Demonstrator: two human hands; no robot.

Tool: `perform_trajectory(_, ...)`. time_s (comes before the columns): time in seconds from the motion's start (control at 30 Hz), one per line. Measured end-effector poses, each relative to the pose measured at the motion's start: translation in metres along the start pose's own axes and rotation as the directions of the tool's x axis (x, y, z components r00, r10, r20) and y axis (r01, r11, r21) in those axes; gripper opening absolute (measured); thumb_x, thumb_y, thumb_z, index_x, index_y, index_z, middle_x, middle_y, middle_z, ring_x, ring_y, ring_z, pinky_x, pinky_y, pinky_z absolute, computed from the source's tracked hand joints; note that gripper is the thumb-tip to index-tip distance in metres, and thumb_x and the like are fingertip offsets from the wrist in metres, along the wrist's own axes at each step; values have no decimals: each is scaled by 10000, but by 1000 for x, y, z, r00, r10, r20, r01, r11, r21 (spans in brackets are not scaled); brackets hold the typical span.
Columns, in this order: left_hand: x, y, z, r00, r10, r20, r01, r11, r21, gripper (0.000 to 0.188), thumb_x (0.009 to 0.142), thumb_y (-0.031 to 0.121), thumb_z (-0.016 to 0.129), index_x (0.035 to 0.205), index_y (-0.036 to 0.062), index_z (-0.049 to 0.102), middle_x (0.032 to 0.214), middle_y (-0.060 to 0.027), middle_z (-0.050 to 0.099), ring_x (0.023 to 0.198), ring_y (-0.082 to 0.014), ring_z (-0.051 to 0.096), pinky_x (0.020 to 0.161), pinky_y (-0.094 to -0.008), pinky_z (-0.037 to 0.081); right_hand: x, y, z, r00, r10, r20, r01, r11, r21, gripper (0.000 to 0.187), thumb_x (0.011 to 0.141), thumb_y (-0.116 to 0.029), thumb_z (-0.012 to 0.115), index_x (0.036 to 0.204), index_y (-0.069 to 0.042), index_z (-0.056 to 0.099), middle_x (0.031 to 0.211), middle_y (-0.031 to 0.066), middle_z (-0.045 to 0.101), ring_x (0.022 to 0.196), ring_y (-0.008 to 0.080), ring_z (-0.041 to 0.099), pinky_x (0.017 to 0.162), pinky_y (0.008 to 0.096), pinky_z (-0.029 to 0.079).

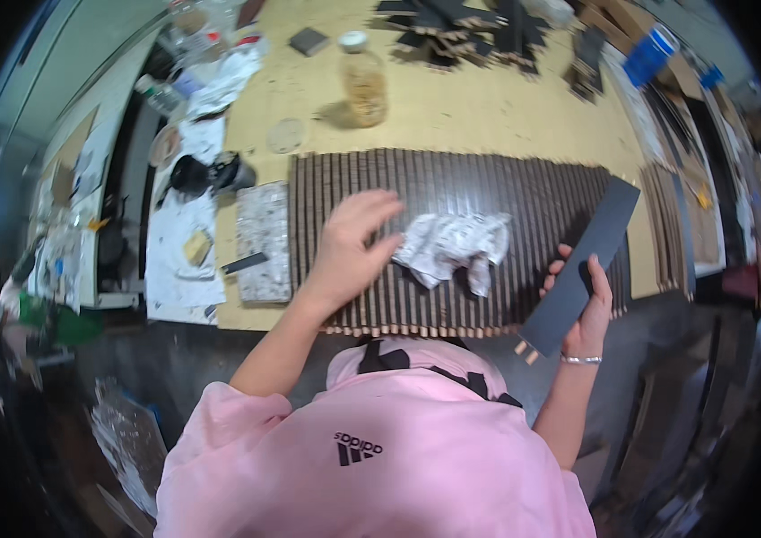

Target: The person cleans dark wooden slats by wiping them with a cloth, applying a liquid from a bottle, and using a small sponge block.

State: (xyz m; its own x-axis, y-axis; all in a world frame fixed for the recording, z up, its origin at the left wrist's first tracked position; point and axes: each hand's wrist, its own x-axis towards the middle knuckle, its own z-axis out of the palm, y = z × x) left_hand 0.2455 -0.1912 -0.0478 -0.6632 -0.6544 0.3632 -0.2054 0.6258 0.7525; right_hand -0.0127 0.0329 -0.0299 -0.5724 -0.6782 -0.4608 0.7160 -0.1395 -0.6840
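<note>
My right hand [588, 314] grips a long dark grey board [582, 267], tilted up to the right, with two light wooden dowels [526, 351] sticking out of its near end. My left hand [358, 240] is empty, its fingers apart, just left of a crumpled, stained white cloth [454, 249]. Whether the fingertips touch the cloth I cannot tell. Cloth and left hand are over a wide row of dark strips [371, 193] standing close side by side, with pale dowel ends along the near edge.
A speckled slab [262, 242] with a small dark stick [245, 263] lies left of the row. Black cups [231, 172] and a yellow sponge [197, 247] are farther left. A bottle [363, 85] stands behind the row, with a pile of dark boards [456, 31] beyond. A blue can [650, 56] is far right.
</note>
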Motion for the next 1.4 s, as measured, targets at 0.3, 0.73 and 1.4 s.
perform_trajectory(0.3, -78, -149, -179, 657, -303, -690, 581, 787, 207, 291, 810, 47, 702, 1096, -2, 684, 1111, -166, 694, 1061, -319, 647, 937, -392, 488, 6, 15, 50, 995, -4, 97, 14, 994, -106, 376, 954, -178, 558, 1262, 35, 518, 1019, 178, 659, 764, 236, 681, 682, 356, 602)
perform_trajectory(0.73, -105, -153, -174, 691, -307, -655, 504, 854, 132, 341, 829, 10, 688, 1156, 1, 594, 1107, -98, 633, 1038, -218, 607, 921, -371, 483, -10, 3, 62, 997, 3, 81, -6, 999, 37, 427, 993, -285, 497, 1254, 52, 521, 1184, 180, 629, 854, 251, 658, 677, 442, 613)
perform_trajectory(1.4, 0, 109, 41, 821, 552, 146, -530, 832, -166, 480, 596, 2, 754, 1066, 93, 722, 1139, -131, 628, 930, -317, 592, 779, -392, 530, -6, 10, 63, 996, -89, 5, 89, 993, -78, 599, 1033, -549, 353, 997, -6, 602, 760, 121, 644, 610, 205, 640, 549, 332, 571)
